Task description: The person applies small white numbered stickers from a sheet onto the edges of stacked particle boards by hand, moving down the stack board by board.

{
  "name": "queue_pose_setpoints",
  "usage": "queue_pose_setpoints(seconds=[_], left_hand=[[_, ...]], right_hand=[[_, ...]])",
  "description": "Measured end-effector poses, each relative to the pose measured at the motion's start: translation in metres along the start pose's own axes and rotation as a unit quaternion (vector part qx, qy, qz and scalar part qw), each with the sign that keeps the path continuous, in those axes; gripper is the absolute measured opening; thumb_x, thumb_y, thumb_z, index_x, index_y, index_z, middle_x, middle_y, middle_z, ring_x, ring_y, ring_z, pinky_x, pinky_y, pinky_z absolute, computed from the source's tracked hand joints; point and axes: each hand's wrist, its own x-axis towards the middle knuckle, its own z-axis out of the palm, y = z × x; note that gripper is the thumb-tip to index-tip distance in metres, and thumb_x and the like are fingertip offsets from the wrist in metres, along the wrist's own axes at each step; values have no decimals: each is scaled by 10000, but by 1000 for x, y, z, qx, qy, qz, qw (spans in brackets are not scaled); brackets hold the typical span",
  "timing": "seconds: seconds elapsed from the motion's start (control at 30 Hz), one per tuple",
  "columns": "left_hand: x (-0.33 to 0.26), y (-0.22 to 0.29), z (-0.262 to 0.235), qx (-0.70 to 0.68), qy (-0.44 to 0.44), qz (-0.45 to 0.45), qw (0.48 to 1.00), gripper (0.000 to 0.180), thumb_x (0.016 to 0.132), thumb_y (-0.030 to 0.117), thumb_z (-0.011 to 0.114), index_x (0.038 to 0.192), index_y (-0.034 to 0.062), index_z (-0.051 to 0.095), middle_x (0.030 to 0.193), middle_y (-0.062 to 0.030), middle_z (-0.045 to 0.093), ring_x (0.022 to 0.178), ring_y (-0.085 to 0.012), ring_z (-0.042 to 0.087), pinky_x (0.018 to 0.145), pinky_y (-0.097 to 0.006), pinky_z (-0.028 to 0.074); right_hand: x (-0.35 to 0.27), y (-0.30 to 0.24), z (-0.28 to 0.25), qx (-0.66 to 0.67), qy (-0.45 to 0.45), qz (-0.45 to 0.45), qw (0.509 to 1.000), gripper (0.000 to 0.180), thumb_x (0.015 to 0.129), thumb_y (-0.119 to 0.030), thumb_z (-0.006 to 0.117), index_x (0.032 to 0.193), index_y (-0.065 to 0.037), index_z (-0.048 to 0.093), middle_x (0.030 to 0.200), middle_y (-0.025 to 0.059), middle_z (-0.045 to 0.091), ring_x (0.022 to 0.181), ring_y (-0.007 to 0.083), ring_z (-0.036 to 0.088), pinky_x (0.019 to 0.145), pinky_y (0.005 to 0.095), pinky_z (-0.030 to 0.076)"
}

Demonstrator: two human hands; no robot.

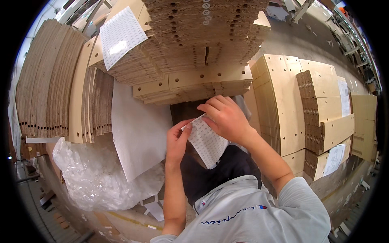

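A white sheet of small printed stickers (207, 139) hangs in front of my body, its lower end slightly curled. My left hand (177, 139) is closed on the sheet's upper left corner, thumb against the face. At the upper right edge, my right hand (227, 119) has its fingers bent and its thumb on the sheet. Whether a single sticker is between those fingertips is too small to tell. Just beyond my hands stands a stack of drilled wooden boards (210, 81). A second sticker sheet (121, 37) lies on top of the boards at the upper left.
Upright chipboard panels (48, 77) stand at the left, beside a large white sheet (139, 133) and crumpled clear plastic wrap (95, 174). Drilled board stacks (281, 101) rise at the right, with printed papers (335, 159) on some. Paper scraps (154, 209) lie on the floor.
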Motion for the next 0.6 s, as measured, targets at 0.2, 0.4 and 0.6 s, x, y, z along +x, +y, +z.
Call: queue_pose_setpoints(seconds=[0.2,0.4,0.6], left_hand=[[10,14,6,58,-4,-12,998,274,1055,172,558,1115,-61,688,929,-9,708,832,-51,594,753,-229,487],[17,20,6,80,2,-26,996,291,1063,199,552,1071,-58,690,850,13,675,774,-37,553,694,-228,464],[23,18,8,79,7,-27,997,286,1062,192,550,1065,-57,691,843,17,674,763,-34,552,682,-229,463]], right_hand=[[0,13,4,-22,12,-77,997,217,768,-80,703,981,-39,693,990,73,656,935,259,645,818,379,528],[6,17,1,-39,11,-104,994,146,774,-105,639,905,-41,650,934,68,606,889,232,619,764,344,536],[11,24,1,-36,-13,-102,994,172,767,-95,651,927,-32,659,950,78,633,894,245,641,763,350,552]])
